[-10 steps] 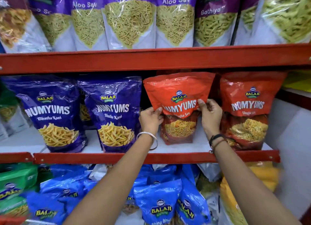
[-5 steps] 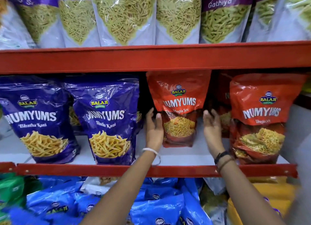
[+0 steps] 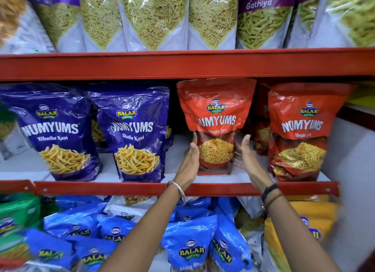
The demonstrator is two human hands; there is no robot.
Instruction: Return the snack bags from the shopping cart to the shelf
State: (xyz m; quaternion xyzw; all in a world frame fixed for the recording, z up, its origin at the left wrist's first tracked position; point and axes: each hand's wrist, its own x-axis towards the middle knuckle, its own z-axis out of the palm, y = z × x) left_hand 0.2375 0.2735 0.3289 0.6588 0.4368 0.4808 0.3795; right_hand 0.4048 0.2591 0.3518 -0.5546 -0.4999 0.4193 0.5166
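Both hands have slid down from the bag's upper half to its lower sides, and the red snack bag now stands upright on the middle shelf instead of tilting. Bag: glossy red pouch, "BALAJI WAFERS" logo, white "NUMYUMS" lettering, "Bhujia Sev" under it, darker lower panel picturing a heap of thin yellow sev. Top edge sits just under the upper shelf rail. Left hand lies flat against the bag's left lower edge, fingers straight and together, touching, not curled round it. Right hand at the right lower edge, fingers spread and loose; contact with the bag hard to tell, maybe just apart. Silver bangle on left wrist, dark bands on right wrist. Second red Numyums bag stands just right, more red bags behind it. Two purple Bhatha Kani bags to the left. Blue Balaji bags piled on the shelf below.
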